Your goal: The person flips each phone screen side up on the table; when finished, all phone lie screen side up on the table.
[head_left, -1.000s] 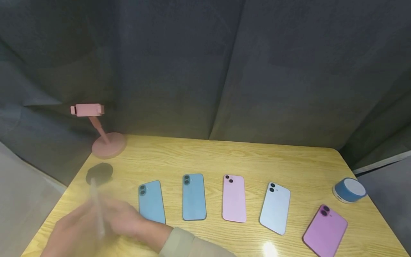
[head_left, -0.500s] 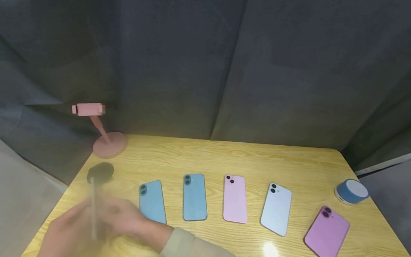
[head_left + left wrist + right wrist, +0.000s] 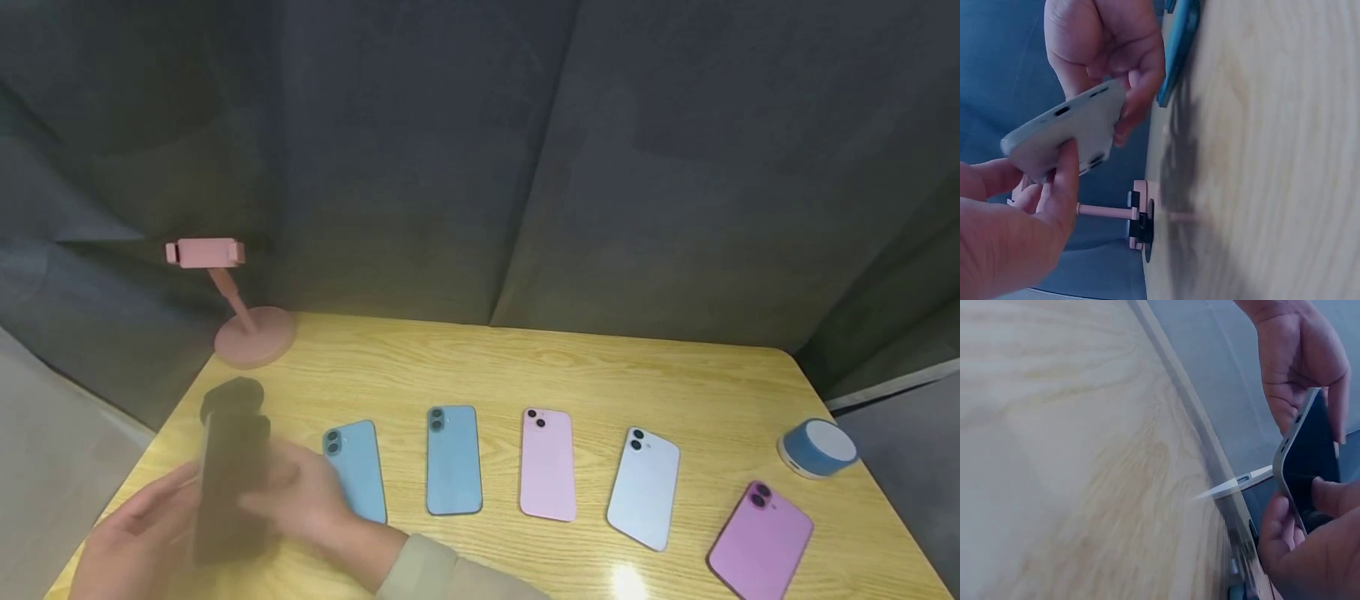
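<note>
A smartphone (image 3: 231,492) is held between both hands above the left of the table, its dark face toward the head camera and blurred. My left hand (image 3: 138,525) grips its left edge; in the left wrist view that hand's thumb (image 3: 1067,169) lies against the pale side. My right hand (image 3: 307,496) holds the opposite edge, and in the right wrist view its thumb (image 3: 1329,497) rests on the dark screen. Just beyond the phone sits a dark rounded object (image 3: 234,395), partly hidden. Nearest the right hand lies a blue phone (image 3: 356,471), its lower corner covered by the forearm.
A pink phone stand (image 3: 255,337) is at the back left. Across the wooden table (image 3: 465,367) lie a second blue phone (image 3: 454,462), a pink phone (image 3: 547,467), a white phone (image 3: 643,487) and a purple phone (image 3: 761,542). A blue cylinder (image 3: 813,450) stands at right.
The phone in my hands has turned from edge-on, a thin pale bar, to showing its broad dark face. My right hand has shifted slightly right; the tabletop things stay put.
</note>
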Motion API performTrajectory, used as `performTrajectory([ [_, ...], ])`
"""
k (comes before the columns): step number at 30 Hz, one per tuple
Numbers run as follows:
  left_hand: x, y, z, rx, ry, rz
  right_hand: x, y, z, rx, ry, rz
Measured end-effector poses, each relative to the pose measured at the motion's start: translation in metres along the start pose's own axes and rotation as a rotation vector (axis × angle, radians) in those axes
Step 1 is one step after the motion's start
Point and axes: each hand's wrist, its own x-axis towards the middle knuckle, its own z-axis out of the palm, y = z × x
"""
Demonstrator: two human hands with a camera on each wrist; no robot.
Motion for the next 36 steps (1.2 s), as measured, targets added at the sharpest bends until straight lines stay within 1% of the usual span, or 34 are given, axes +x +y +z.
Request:
performTrajectory([
  [2,0.002,-0.004,-0.002,0.1,0.037,-0.004,0.002,0.001,-0.002,-0.048,0.027,0.0],
  [3,0.002,-0.006,-0.003,0.134,0.047,-0.017,0.002,0.001,-0.003,-0.057,0.036,0.009],
  [5,0.004,-0.011,-0.006,0.169,0.053,-0.062,0.003,0.002,-0.005,-0.063,0.039,0.027],
  [6,0.005,-0.012,-0.006,0.218,0.063,-0.078,0.003,0.003,-0.006,-0.064,0.035,0.028],
  [7,0.006,-0.016,-0.008,0.217,0.051,-0.046,0.003,0.004,-0.008,-0.058,0.033,0.019],
  [8,0.006,-0.016,-0.008,0.272,0.056,-0.044,0.004,0.004,-0.01,-0.076,0.031,0.014],
  [9,0.006,-0.017,-0.008,0.262,0.05,-0.046,0.004,0.004,-0.011,-0.074,0.026,0.014],
  [10,0.006,-0.018,-0.007,0.287,0.051,-0.055,0.004,0.005,-0.012,-0.057,0.015,0.012],
  [12,0.006,-0.018,-0.005,0.378,0.062,-0.069,0.005,0.006,-0.015,-0.024,-0.005,0.015],
  [13,0.006,-0.02,-0.005,0.387,0.062,-0.085,0.005,0.006,-0.016,-0.008,-0.01,0.024],
  [14,0.006,-0.018,-0.003,0.444,0.077,-0.138,0.005,0.006,-0.016,0.002,-0.019,0.043],
  [15,0.007,-0.021,-0.003,0.436,0.076,-0.167,0.005,0.007,-0.017,0.024,-0.024,0.057],
  [16,0.007,-0.022,-0.003,0.491,0.081,-0.181,0.005,0.007,-0.017,0.022,-0.026,0.066],
  [18,0.009,-0.027,-0.004,0.518,0.086,-0.185,0.005,0.009,-0.017,-0.034,-0.016,0.07],
  [20,0.009,-0.031,-0.004,0.502,0.077,-0.154,0.005,0.011,-0.018,-0.105,-0.011,0.057],
  [23,0.009,-0.035,-0.004,0.516,0.079,-0.104,0.005,0.012,-0.018,-0.274,-0.005,-0.004],
  [25,0.008,-0.035,-0.003,0.559,0.086,-0.068,0.005,0.012,-0.017,-0.378,-0.009,-0.041],
  [27,0.008,-0.035,-0.002,0.594,0.089,-0.056,0.005,0.012,-0.017,-0.48,-0.014,-0.08],
  [30,0.009,-0.034,-0.003,0.624,0.078,-0.053,0.005,0.012,-0.014,-0.567,-0.03,-0.119],
  [33,0.011,-0.033,-0.005,0.648,0.072,-0.062,0.004,0.012,-0.012,-0.674,-0.027,-0.171],
  [36,0.011,-0.034,-0.007,0.646,0.066,-0.07,0.003,0.011,-0.011,-0.752,-0.02,-0.205],
])
